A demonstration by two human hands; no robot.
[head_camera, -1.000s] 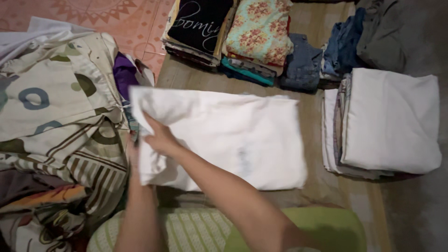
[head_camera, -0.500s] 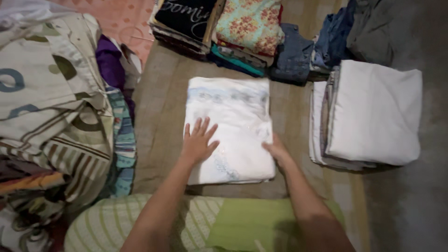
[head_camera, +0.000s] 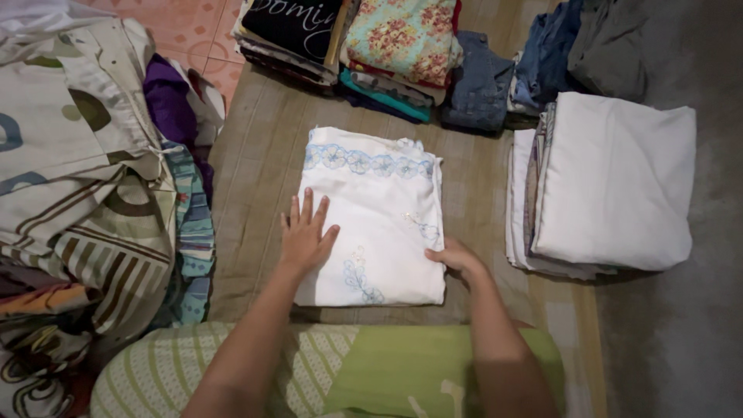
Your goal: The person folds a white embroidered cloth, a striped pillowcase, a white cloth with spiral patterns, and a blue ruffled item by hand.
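Note:
A folded white cloth (head_camera: 379,201) with blue embroidered trim lies flat on a woven mat (head_camera: 255,162) in front of me. My left hand (head_camera: 304,234) rests palm down on the cloth's near left edge, fingers spread. My right hand (head_camera: 455,258) touches the cloth's near right edge, its fingers curled at the fold; whether it pinches the fabric is unclear. Both forearms reach in from the bottom of the view.
A stack of folded white linens (head_camera: 611,182) sits to the right. Folded clothes, among them a floral piece (head_camera: 402,39) and denim (head_camera: 480,85), line the far edge. A heap of patterned fabric (head_camera: 85,178) fills the left. Green striped cloth (head_camera: 325,371) covers my lap.
The wide white cloth was folded over to a narrower rectangle. My hands have since moved to its near edges, and the blue embroidered trim now shows at the top.

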